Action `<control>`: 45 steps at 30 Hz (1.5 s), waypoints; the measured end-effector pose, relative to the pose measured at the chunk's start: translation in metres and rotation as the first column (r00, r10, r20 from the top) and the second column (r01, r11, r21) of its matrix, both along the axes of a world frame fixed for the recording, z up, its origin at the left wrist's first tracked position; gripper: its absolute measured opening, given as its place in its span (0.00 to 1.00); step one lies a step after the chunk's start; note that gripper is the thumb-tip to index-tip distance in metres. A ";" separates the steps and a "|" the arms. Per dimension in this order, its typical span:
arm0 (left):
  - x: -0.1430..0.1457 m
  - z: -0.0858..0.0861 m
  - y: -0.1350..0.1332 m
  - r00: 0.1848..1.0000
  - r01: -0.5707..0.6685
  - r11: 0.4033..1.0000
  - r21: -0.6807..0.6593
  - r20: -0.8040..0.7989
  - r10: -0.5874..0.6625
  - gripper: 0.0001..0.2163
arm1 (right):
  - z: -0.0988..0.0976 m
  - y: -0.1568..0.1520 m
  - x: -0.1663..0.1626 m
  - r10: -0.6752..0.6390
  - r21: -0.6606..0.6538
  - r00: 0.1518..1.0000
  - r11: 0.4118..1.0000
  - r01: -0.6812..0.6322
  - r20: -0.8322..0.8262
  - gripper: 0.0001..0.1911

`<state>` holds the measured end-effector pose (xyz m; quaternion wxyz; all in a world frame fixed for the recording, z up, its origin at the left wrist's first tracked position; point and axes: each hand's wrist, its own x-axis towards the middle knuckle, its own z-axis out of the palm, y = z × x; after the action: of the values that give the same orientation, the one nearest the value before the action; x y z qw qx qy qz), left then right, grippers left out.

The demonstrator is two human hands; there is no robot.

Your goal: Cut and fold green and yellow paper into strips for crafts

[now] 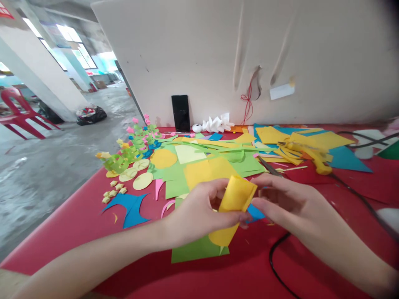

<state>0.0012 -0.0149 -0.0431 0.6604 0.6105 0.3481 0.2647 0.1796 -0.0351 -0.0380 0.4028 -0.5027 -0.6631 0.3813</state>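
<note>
Both my hands meet over the middle of the red table [77,220]. My left hand [199,211] is closed, pinching a curled piece of yellow paper [237,195] between thumb and fingers. My right hand [283,199] is closed on the same yellow paper from the right side, its fingers bent round the edge. Under the hands lie a green sheet [196,249], a yellow paper shape [222,236] and a small blue scrap [256,213].
Coloured paper sheets and scraps [205,160] cover the table's far half, with pale yellow discs [142,181], a blue cut-out [131,207] and green paper chains [124,158]. A yellow glue gun [311,155] with a black cord [277,265] lies right. A black phone [181,113] leans on the wall.
</note>
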 end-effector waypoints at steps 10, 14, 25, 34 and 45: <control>-0.006 0.020 -0.009 0.968 0.008 0.893 0.449 -0.226 0.105 0.08 | 0.009 -0.012 -0.005 -0.060 0.056 0.998 0.997 0.059 0.015 0.03; -0.005 0.021 -0.009 0.963 -0.065 0.908 0.413 -0.213 0.166 0.09 | 0.008 -0.014 -0.004 -0.028 0.039 1.000 0.999 0.028 0.013 0.01; -0.003 0.021 -0.010 0.985 -0.150 0.979 0.141 -0.068 0.161 0.06 | 0.007 -0.015 -0.002 -0.007 -0.013 1.000 1.000 0.008 0.010 0.06; -0.003 0.021 -0.011 0.986 -0.162 0.981 0.110 -0.023 0.165 0.04 | 0.009 -0.017 -0.002 -0.018 -0.044 1.000 0.999 0.018 -0.002 0.07; -0.004 0.019 -0.010 0.987 -0.149 0.973 0.175 -0.032 0.157 0.05 | 0.010 -0.016 -0.005 -0.064 -0.060 0.997 0.996 0.061 -0.041 0.06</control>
<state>-0.0032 -0.0249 -0.0241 0.5749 0.6424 0.3849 0.3299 0.1743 -0.0511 -0.0280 0.4138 -0.5264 -0.6268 0.3986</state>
